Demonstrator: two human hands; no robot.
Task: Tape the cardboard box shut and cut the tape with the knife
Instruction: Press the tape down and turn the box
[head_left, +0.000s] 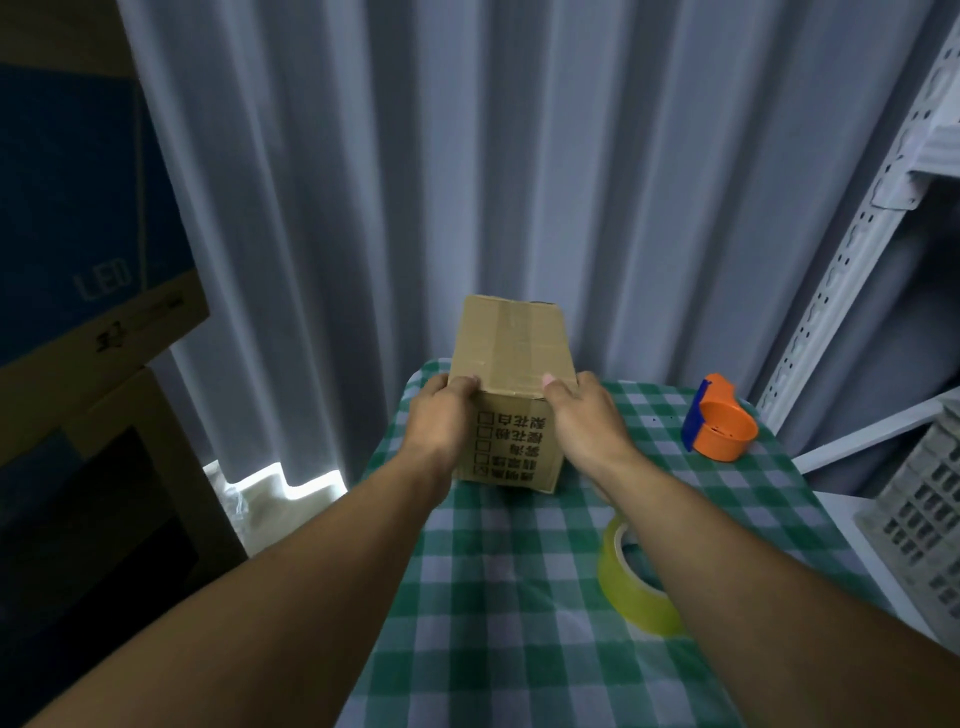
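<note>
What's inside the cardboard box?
Its inside is hidden: the cardboard box has its top flaps folded shut. The left hand and right hand hold its sides on the checked tablecloth.

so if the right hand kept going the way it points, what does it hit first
The right hand points forward and slightly left, and its fingers already rest on the box, so the box comes first. Beyond it hangs the curtain, though depth is unclear.

Two bare forearms extend forward, converging toward 12 o'clock. Left hand (441, 418) at 11 o'clock, palm inward, fingers curled, thumb on top, gripping. Right hand (584, 415) at 1 o'clock, mirrored pose, thumb forward, fingers wrapped, wrist slightly bent.
</note>
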